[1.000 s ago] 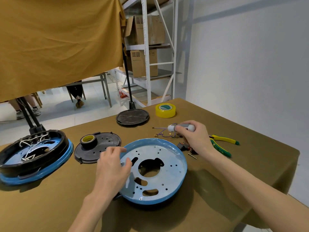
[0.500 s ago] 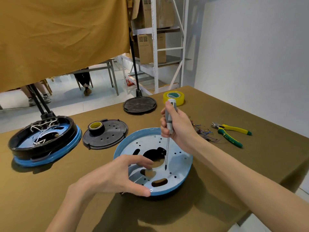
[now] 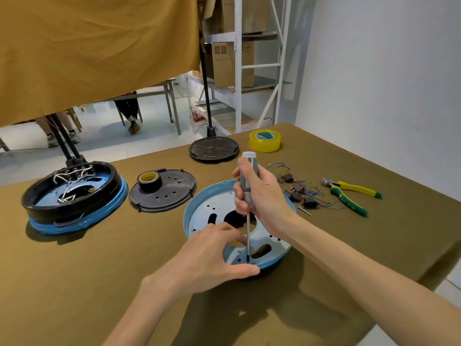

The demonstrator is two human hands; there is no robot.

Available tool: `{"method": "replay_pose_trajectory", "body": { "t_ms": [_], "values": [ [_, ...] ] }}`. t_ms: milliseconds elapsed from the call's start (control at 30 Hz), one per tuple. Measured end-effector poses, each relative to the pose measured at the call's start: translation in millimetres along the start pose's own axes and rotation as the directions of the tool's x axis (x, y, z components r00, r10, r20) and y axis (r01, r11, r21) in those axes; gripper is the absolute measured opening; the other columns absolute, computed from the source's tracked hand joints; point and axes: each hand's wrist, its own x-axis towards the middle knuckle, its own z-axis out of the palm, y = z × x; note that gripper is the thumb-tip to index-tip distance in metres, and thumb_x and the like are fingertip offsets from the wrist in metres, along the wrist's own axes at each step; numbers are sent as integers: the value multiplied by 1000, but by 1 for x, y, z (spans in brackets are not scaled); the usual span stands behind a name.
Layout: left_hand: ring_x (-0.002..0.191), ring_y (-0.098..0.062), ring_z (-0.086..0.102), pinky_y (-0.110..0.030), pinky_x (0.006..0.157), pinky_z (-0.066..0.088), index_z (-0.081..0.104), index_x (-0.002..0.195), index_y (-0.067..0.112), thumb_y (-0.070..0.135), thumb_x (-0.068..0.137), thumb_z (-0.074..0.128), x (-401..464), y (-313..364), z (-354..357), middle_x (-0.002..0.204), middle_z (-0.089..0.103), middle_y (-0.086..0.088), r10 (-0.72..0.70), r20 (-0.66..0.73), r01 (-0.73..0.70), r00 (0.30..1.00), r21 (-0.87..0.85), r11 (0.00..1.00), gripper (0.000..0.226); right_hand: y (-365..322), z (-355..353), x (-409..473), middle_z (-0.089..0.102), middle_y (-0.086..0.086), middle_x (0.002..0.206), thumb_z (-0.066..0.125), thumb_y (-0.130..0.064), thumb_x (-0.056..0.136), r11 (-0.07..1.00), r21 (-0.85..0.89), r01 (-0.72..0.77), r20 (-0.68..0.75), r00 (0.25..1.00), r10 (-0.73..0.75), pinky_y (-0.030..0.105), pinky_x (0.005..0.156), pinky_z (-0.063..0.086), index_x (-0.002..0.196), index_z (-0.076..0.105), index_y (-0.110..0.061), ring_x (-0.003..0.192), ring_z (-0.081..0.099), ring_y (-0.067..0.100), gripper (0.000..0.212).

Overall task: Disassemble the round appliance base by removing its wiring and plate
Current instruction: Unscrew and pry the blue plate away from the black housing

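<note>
A round blue-rimmed metal plate (image 3: 212,208) with several cut-outs and holes lies in the middle of the table. My right hand (image 3: 259,198) grips a grey screwdriver (image 3: 247,178) upright, its tip down on the plate near the front rim. My left hand (image 3: 212,260) holds the plate's front-left rim, thumb along the edge and fingers inside. A second round base (image 3: 72,196), black on blue with white wiring inside, sits at the left. A pile of removed wires and small black parts (image 3: 299,189) lies right of the plate.
A black perforated cover (image 3: 172,193) carries a roll of tape (image 3: 149,179). A black disc (image 3: 213,148) and yellow tape roll (image 3: 265,140) lie at the back. Green-yellow pliers (image 3: 349,194) lie at the right. The table edge runs along the right front.
My right hand lifted the screwdriver from the table's right side, turned it upright and lowered its tip onto the plate. My left hand shifted from the plate's left to its front rim.
</note>
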Motion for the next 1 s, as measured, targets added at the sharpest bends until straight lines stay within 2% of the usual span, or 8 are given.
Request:
{"method": "replay_pose_trajectory", "body": {
  "t_ms": [100, 200, 333, 567, 667, 767, 1000],
  "values": [
    [116, 2, 47, -29, 102, 43, 59, 126, 50, 79, 82, 59, -2, -1, -3, 125, 49, 32, 42, 76, -41, 996, -16, 999, 52, -5, -4, -8, 47, 4, 61, 55, -45, 101, 999, -29, 23, 7, 1000, -23, 26, 43, 32, 99, 52, -10, 45, 39, 17, 36],
    [110, 5, 56, -11, 84, 45, 66, 118, 53, 57, 94, 61, -1, -6, -13, 118, 57, 34, 96, 128, -68, 987, -214, 974, 24, -7, -6, -15, 45, 5, 61, 53, -44, 102, 996, -61, 65, 17, 998, -64, 28, 44, 30, 100, 53, -9, 44, 37, 16, 35],
    [104, 5, 61, -4, 75, 42, 72, 116, 44, 47, 98, 56, 11, -8, -15, 111, 68, 31, 127, 32, -111, 991, -309, 945, 24, -8, -5, -20, 42, 6, 60, 52, -45, 99, 987, -80, 137, 33, 990, -135, 29, 43, 29, 100, 52, -7, 42, 35, 16, 38],
    [91, -6, 68, -17, 71, 50, 77, 95, 38, 44, 94, 68, 34, -7, 4, 92, 74, 19, 181, -42, -183, 983, -395, 900, 11, -4, -10, -24, 38, 11, 59, 49, -41, 98, 969, -71, 238, 21, 971, -237, 28, 41, 30, 97, 44, 6, 42, 31, 19, 47],
    [88, -8, 66, -25, 69, 52, 75, 94, 38, 44, 97, 65, 34, -10, 7, 92, 74, 16, 191, -41, -191, 981, -398, 897, 12, -3, -11, -25, 38, 12, 59, 50, -41, 96, 966, -36, 257, 17, 966, -257, 29, 41, 29, 96, 44, 5, 42, 31, 19, 47],
    [86, -6, 66, -26, 68, 52, 74, 93, 37, 42, 98, 64, 32, -11, 7, 91, 73, 15, 184, -43, -186, 982, -412, 892, 12, -1, -10, -23, 38, 11, 59, 49, -40, 96, 966, -22, 258, 24, 966, -258, 29, 40, 29, 95, 45, 1, 41, 31, 19, 41],
    [81, -7, 63, -36, 71, 52, 75, 91, 35, 42, 97, 67, 31, -11, 5, 88, 72, 14, 179, -25, -173, 984, -428, 887, 12, 2, -9, -28, 36, 15, 61, 55, -42, 97, 957, 12, 289, 44, 956, -290, 32, 40, 28, 97, 44, 4, 42, 32, 18, 48]
  ]
}}
